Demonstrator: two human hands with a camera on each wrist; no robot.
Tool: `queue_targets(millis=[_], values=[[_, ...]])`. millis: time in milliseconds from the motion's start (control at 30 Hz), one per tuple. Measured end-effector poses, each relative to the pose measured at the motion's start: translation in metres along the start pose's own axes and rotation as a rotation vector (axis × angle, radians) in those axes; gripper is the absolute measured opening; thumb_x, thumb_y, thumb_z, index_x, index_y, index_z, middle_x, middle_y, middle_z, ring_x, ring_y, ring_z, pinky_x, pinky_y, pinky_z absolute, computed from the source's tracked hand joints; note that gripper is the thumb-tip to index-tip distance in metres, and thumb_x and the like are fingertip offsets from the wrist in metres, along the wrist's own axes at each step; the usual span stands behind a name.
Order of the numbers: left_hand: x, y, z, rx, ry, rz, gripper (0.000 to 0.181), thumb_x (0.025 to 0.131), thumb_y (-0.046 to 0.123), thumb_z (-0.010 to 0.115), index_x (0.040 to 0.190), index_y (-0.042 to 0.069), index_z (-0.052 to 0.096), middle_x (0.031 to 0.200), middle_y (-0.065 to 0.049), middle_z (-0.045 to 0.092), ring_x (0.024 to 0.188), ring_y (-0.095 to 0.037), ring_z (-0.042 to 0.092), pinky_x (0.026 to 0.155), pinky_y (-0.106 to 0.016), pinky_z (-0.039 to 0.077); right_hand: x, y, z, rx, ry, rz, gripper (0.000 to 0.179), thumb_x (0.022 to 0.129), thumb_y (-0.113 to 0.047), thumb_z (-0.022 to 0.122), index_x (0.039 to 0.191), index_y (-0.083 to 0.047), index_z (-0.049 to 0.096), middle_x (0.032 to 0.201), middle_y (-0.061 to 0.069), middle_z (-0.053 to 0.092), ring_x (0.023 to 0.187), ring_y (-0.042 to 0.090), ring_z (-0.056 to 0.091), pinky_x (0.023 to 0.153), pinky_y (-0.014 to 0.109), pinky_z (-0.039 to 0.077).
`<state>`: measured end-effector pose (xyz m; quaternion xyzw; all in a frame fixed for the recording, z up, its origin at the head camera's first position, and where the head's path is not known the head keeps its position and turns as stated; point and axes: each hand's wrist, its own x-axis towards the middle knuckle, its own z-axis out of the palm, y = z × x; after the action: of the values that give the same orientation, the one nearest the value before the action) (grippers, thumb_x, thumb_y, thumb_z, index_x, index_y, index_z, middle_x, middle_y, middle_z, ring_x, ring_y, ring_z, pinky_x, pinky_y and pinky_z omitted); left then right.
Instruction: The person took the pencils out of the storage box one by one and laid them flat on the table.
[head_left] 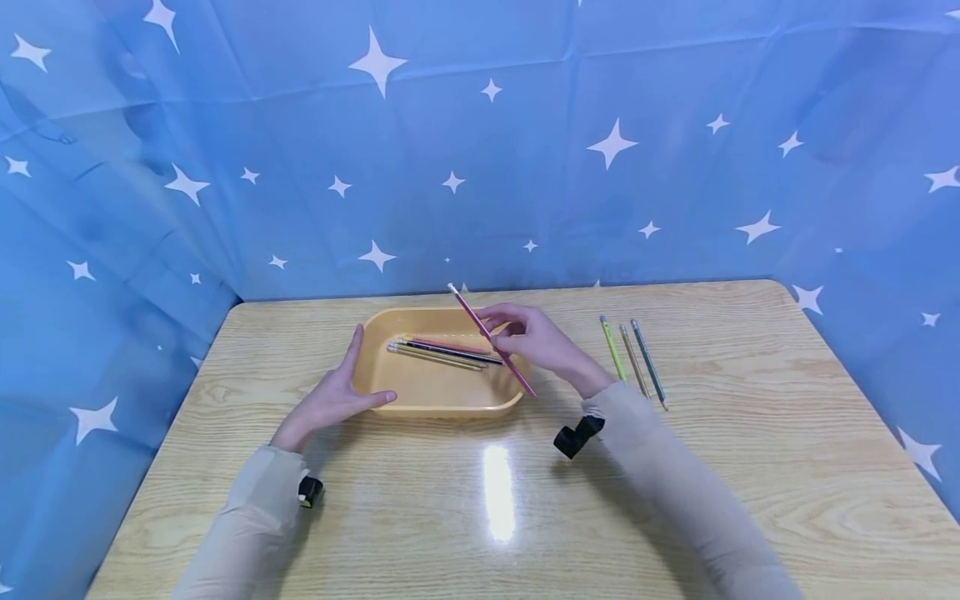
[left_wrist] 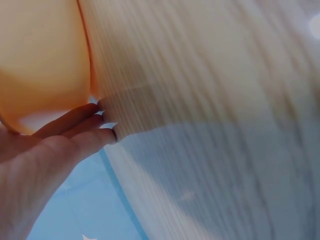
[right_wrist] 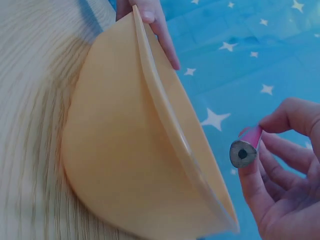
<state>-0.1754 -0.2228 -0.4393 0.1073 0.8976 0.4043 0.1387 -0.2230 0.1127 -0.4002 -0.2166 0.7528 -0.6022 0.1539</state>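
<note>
My right hand (head_left: pixel 517 329) pinches a dark pink pencil (head_left: pixel 474 317) between thumb and fingers, slanted above the right part of a light orange plastic tray (head_left: pixel 450 411). In the right wrist view the pencil's flat, unsharpened end (right_wrist: pixel 243 153) faces the camera, level with the tray's rim. The white-tipped end points up and away. My left hand (head_left: pixel 341 396) holds the tray's left end, thumb over the front rim and fingers along the outer side. Inside the tray lie several pencils (head_left: pixel 438 357), gold, black and reddish, side by side.
Right of the tray, three pencils lie on the wood-grain table (head_left: pixel 750 433): a lime green one (head_left: pixel 612 348), a brownish one (head_left: pixel 633 360) and a teal one (head_left: pixel 649 364). A blue curtain with white stars (head_left: pixel 480 167) hangs behind the table's back edge.
</note>
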Motion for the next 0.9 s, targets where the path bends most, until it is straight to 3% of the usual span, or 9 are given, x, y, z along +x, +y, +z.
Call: queue_targets(millis=[133,367,633,900], values=[[0.0,0.0,-0.001,0.0,-0.006,-0.009,0.118,0.083,0.044,0.075,0.153,0.019,-0.017,0.153,-0.032,0.011,0.13,-0.052,0.033,0.103,-0.06,0.031,-0.008,0.004,-0.011,-0.029,0.024,0.011,0.04,0.09,0.003,0.056,0.131,0.0,0.057,0.112,0.018,0.061,0.088,0.029,0.06,0.069,0.031,0.053],[-0.001,0.0,0.0,0.004,0.0,-0.01,0.119,0.082,0.044,0.075,0.153,0.019,-0.016,0.152,-0.033,0.014,0.128,-0.052,0.035,0.103,-0.059,0.033,-0.02,0.01,-0.025,-0.043,0.067,0.052,0.042,0.089,0.003,0.055,0.13,0.001,0.057,0.114,0.02,0.059,0.095,0.034,0.059,0.073,0.029,0.053],[0.0,0.0,0.001,0.005,0.002,-0.012,0.119,0.081,0.045,0.076,0.154,0.02,-0.015,0.153,-0.032,0.013,0.128,-0.052,0.035,0.103,-0.059,0.032,-0.034,0.017,-0.039,-0.077,0.109,0.066,0.041,0.088,0.003,0.057,0.129,0.002,0.057,0.113,0.021,0.061,0.093,0.029,0.061,0.075,0.028,0.053],[0.0,0.0,0.001,0.012,-0.001,-0.015,0.118,0.082,0.046,0.075,0.154,0.021,-0.016,0.153,-0.031,0.012,0.128,-0.052,0.036,0.103,-0.059,0.032,-0.052,0.03,-0.055,-0.08,0.148,0.121,0.042,0.091,0.0,0.06,0.132,0.002,0.054,0.116,0.023,0.059,0.098,0.041,0.06,0.076,0.031,0.054]])
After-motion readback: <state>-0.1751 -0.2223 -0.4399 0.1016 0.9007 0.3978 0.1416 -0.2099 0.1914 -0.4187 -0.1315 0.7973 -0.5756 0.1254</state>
